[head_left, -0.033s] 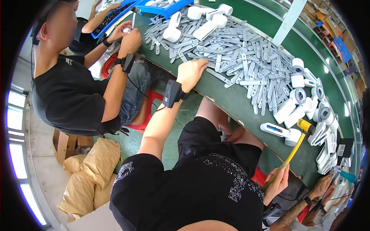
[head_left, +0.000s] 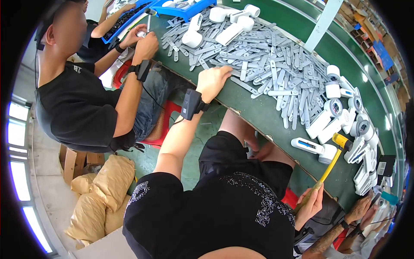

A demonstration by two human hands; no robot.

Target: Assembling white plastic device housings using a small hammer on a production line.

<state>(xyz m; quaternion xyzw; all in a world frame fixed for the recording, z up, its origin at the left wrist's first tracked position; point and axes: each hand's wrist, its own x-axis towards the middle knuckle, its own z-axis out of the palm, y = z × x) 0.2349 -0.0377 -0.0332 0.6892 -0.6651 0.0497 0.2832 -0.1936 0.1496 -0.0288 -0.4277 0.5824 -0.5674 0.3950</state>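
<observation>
My right hand [head_left: 311, 203] is closed round the yellow handle of a hammer [head_left: 328, 169] in front of the table's near edge. The hammer's yellow and black head is at the table, beside a white device [head_left: 308, 146] with a round end and a flat arm. My left hand [head_left: 212, 84] lies at the near edge of a heap of flat grey strips [head_left: 258, 64], palm down. Its fingers reach to the right, near one loose strip [head_left: 244, 86]; their undersides are hidden, and I see nothing held.
Several white devices [head_left: 334, 108] crowd the right of the green table [head_left: 258, 113]; others lie on the heap. A blue tray [head_left: 184, 12] stands at the far left. On the left a co-worker [head_left: 82, 103] holds a hammer; more hands [head_left: 359, 209] show at lower right. Brown sacks [head_left: 113, 181] lie on the floor.
</observation>
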